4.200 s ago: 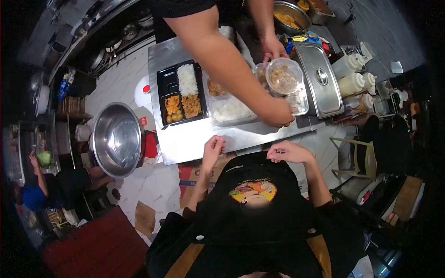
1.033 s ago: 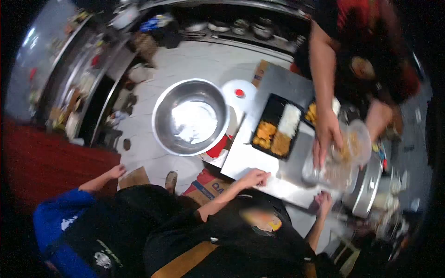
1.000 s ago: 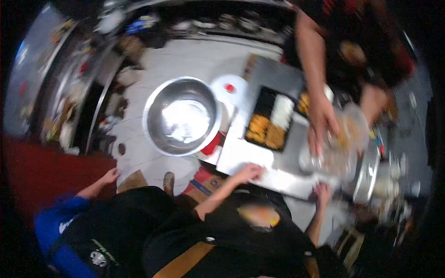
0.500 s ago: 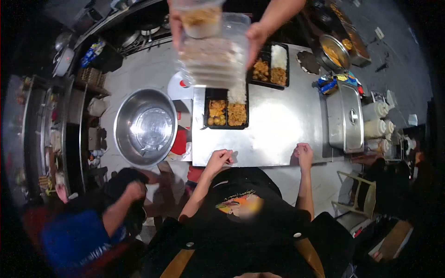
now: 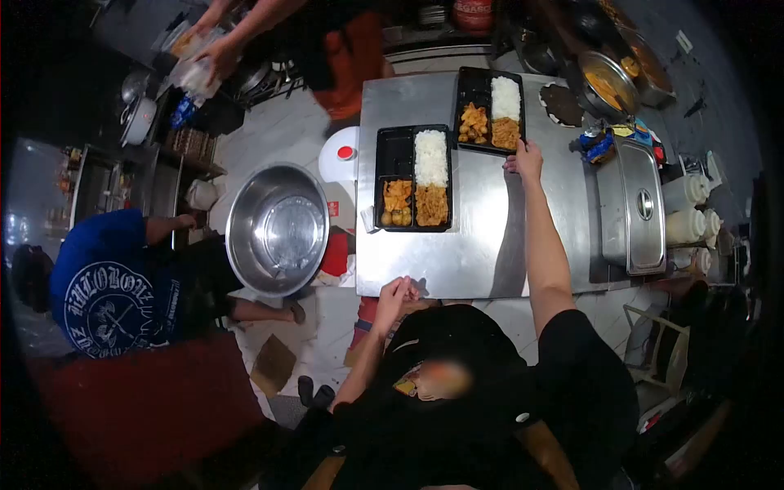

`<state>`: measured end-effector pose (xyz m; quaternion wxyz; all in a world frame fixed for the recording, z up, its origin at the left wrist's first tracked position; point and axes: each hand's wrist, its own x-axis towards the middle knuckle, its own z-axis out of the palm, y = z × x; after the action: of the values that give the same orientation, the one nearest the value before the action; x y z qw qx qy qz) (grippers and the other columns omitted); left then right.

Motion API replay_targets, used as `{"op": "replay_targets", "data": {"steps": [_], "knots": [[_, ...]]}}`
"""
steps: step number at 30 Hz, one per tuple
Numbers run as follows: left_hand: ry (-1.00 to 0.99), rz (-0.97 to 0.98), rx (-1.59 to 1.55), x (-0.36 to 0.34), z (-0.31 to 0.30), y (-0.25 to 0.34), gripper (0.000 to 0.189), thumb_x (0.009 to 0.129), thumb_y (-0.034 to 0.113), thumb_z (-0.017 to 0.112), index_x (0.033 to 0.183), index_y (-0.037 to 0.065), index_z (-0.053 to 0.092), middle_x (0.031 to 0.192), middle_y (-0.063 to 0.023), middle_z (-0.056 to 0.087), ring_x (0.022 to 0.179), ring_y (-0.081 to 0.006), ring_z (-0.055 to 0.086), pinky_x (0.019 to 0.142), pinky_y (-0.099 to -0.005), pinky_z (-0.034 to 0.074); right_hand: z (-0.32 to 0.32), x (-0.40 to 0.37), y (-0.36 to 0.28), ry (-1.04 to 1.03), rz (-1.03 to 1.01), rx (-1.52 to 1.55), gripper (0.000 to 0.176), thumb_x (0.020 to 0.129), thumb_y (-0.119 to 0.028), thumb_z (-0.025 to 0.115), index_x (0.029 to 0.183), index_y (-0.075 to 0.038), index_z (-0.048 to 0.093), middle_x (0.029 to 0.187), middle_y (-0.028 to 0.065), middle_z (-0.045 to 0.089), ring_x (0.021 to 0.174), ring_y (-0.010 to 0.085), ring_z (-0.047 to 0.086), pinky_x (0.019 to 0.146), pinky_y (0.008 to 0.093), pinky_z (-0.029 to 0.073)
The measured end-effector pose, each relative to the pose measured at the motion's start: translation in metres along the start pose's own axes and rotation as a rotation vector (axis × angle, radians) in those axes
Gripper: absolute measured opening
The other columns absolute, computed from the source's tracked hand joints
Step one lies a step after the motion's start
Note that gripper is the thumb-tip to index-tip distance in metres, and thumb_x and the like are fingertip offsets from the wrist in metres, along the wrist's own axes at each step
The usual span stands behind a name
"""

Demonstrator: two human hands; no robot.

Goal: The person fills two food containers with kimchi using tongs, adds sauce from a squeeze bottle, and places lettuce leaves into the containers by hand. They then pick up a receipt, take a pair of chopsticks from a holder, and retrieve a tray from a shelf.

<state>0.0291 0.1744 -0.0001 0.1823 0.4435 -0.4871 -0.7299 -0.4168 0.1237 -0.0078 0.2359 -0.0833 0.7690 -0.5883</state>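
Observation:
My right hand [image 5: 527,160] is stretched forward across the steel table, its fingers closed at the near right corner of a black bento tray [image 5: 469,86]. That tray holds white rice [image 5: 505,98], a browned shredded food [image 5: 506,132] and orange-coated pieces with small round items. Closer to me lies a second black bento tray [image 5: 394,153] with similar food and bare compartments at its upper left. My left hand [image 5: 398,292] rests at the table's front edge, fingers curled together, with nothing visible in them.
A large steel basin [image 5: 278,273] stands left of the table [image 5: 482,261], beside a white round lid [image 5: 338,163]. On the right are a lidded steel container [image 5: 641,229], bottles and a pan of sauce [image 5: 608,86]. Another person carries clear containers [image 5: 196,73]; a blue-shirted person [image 5: 114,286] is at left.
My right hand has reached forward from the table's front edge to the far tray. The other person's hands and clear containers have moved from above the trays to the far left.

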Motion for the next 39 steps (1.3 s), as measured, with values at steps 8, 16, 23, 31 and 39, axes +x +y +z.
{"op": "replay_targets", "data": {"steps": [8, 16, 23, 31, 39], "knots": [[-0.146, -0.027, -0.051, -0.004, -0.003, -0.004, 0.039, 0.103, 0.028, 0.043, 0.08, 0.001, 0.057, 0.075, -0.0066, 0.061, 0.069, -0.0124, 0.058, 0.068, -0.0258, 0.048, -0.091, 0.014, 0.044, -0.124, -0.098, -0.249, 0.035, 0.097, -0.028, 0.054, 0.119, -0.001, 0.056, 0.06, 0.0072, 0.058, 0.044, 0.0123, 0.053, 0.039, 0.0267, 0.041], [-0.576, 0.227, 0.141, 0.053, 0.067, 0.088, 0.04, 0.103, 0.029, 0.044, 0.081, -0.001, 0.059, 0.08, -0.0073, 0.063, 0.077, -0.0136, 0.059, 0.074, -0.028, 0.048, -0.204, -0.04, 0.087, 0.016, -0.121, -0.367, 0.034, 0.098, -0.031, 0.052, 0.118, -0.005, 0.059, 0.066, 0.0025, 0.059, 0.046, 0.0103, 0.053, 0.038, 0.0251, 0.042], [-0.538, 0.422, 0.297, 0.109, 0.165, 0.133, 0.037, 0.102, 0.023, 0.045, 0.08, -0.003, 0.061, 0.079, -0.0074, 0.064, 0.073, -0.013, 0.059, 0.071, -0.0268, 0.048, -0.241, -0.137, -0.072, 0.006, -0.106, -0.685, 0.035, 0.092, -0.029, 0.054, 0.105, 0.004, 0.059, 0.099, 0.0298, 0.063, 0.091, 0.0435, 0.061, 0.08, 0.0484, 0.047], [-0.299, 0.214, 0.22, 0.087, 0.213, 0.084, 0.037, 0.104, 0.025, 0.041, 0.086, -0.002, 0.059, 0.081, -0.0085, 0.064, 0.071, -0.013, 0.06, 0.069, -0.0278, 0.051, -0.335, -0.02, -0.054, 0.218, -0.497, -0.912, 0.02, 0.085, -0.014, 0.064, 0.087, 0.002, 0.053, 0.081, 0.0255, 0.062, 0.08, 0.0451, 0.06, 0.07, 0.051, 0.046], [-0.139, 0.211, 0.146, 0.063, 0.189, 0.071, 0.038, 0.104, 0.026, 0.043, 0.083, -0.001, 0.06, 0.078, -0.0063, 0.062, 0.066, -0.0106, 0.058, 0.067, -0.0244, 0.048, -0.348, -0.052, -0.094, 0.039, -0.567, -0.687, 0.012, 0.093, -0.007, 0.055, 0.099, 0.003, 0.054, 0.082, 0.0181, 0.063, 0.076, 0.0343, 0.062, 0.07, 0.0422, 0.048]]}}
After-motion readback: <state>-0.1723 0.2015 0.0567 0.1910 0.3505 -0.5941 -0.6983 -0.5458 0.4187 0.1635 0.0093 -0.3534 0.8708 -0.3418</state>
